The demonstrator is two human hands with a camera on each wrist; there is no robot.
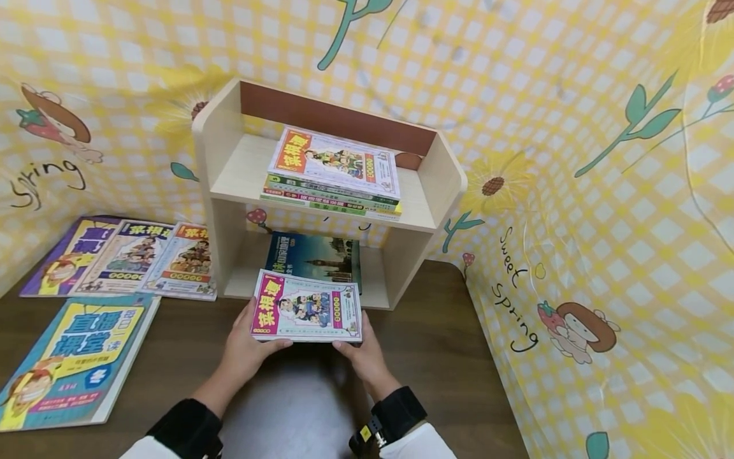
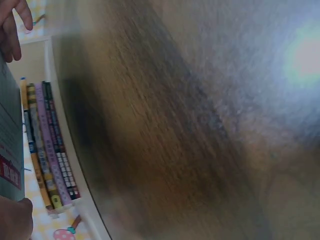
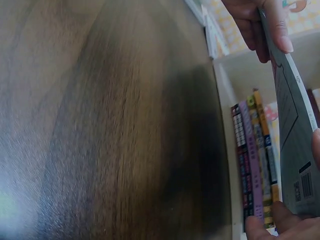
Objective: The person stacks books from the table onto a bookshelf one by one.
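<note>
You hold a pink book [image 1: 306, 306] flat between both hands, just in front of the shelf [image 1: 436, 185] mouth and above the table [image 1: 447, 357]. Your left hand [image 1: 243, 347] grips its near left corner, thumb curled over the bottom edge and fingers under the cover; your right hand [image 1: 367, 354] grips the near right corner the same way, thumb on top. Neither hand is fully closed: each is wrapped only as far as the thin book allows. Just beyond the grip, a dark book [image 1: 312, 256] lies on the lower shelf board, its near edge covered by the pink book. Above the grip, a stack [image 1: 332, 175] of books lies flat on the upper board. Left of your left hand four more books [image 1: 123, 255] lie on the table, the nearest one cut off by the frame. Both wrist views are heavily blurred: you can make out only fingertips [image 3: 280, 30] on the book's edge and the stack's spines [image 2: 47, 145]; your fingers under the cover are hidden.
</note>
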